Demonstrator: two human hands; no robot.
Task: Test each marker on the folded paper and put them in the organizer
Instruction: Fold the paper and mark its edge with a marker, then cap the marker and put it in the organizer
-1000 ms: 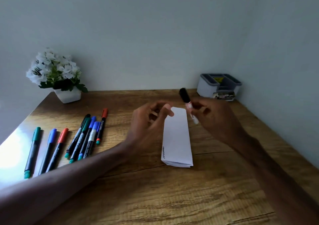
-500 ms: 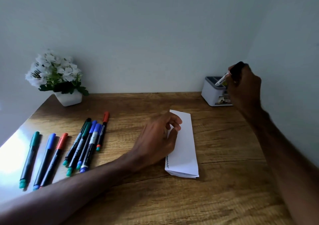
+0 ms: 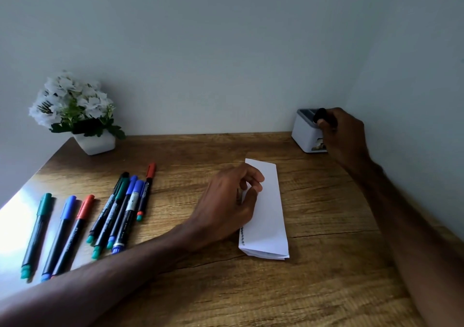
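Black-capped marker (image 3: pixel 321 115), gripped by right hand (image 3: pixel 344 136), sits over grey organizer (image 3: pixel 305 136); left hand (image 3: pixel 226 206) rests curled on folded paper (image 3: pixel 270 216).

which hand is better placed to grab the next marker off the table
Left, probably. The left hand rests on the folded paper, nearer the loose markers, with no marker in it. The right hand is at the organizer, its grip on the black marker.

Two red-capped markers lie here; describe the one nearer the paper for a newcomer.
From the flower pot at the desk's back-left corner, look forward to the bunched markers nearer the folded paper. The red-capped marker lies on that bunch's right edge, the only red cap among black, green and blue ones.
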